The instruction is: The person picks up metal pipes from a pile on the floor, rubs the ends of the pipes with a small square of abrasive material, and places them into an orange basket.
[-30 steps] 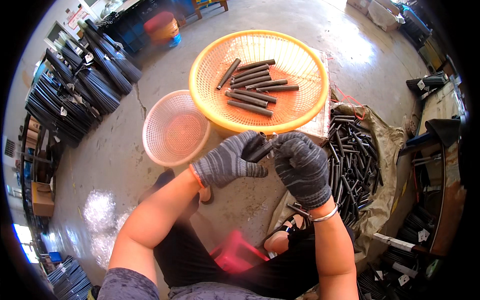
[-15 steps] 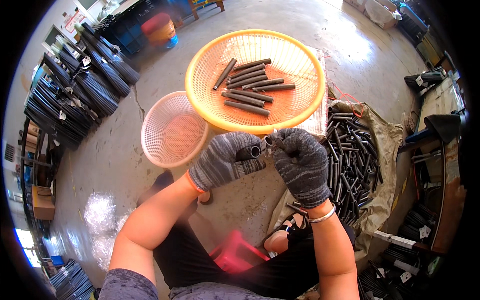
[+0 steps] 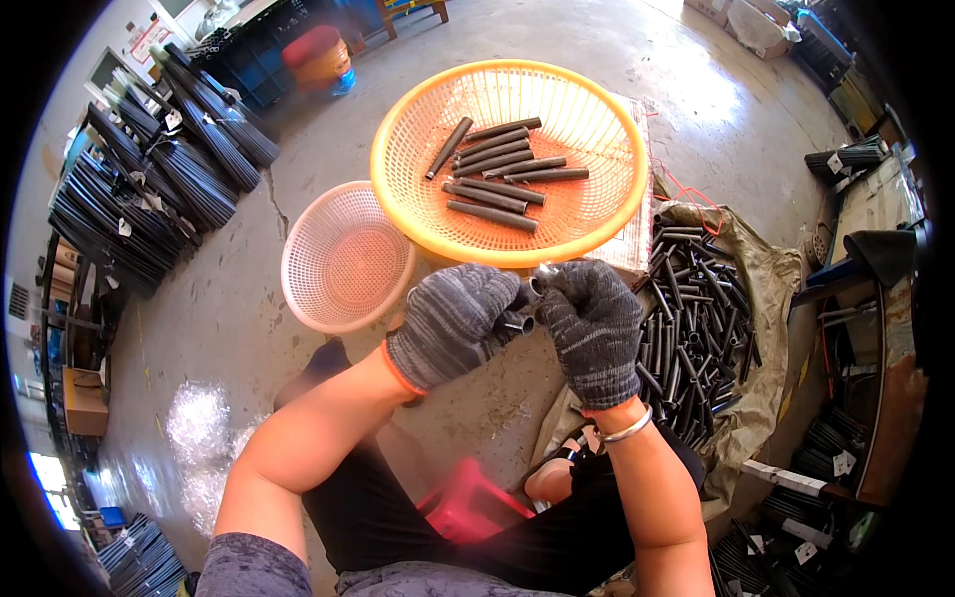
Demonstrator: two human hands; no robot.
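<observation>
My left hand [image 3: 453,323], in a grey striped knit glove, is closed around short dark metal tubes [image 3: 513,324]. The open end of one points right, and a second tube end shows just above it. Right beside that upper end, my gloved right hand [image 3: 592,323] has its fingers pinched together. A small shiny bit shows at its fingertips, too small to make out. Just beyond both hands stands a yellow-orange plastic basket [image 3: 408,227] with several similar dark tubes [image 3: 492,195] lying in it.
A smaller pink basket [image 3: 298,289] stands left of the yellow one. On the right, many short tubes [image 3: 696,338] are heaped on a tan sheet [image 3: 766,328]. Long tube bundles [image 3: 129,214] lean at the far left. A red stool [image 3: 468,502] is between my legs.
My left hand has turned and shifted slightly right, bringing the upper tube end into clearer view. The right hand has moved a little left and down, with its fingers closer to that end.
</observation>
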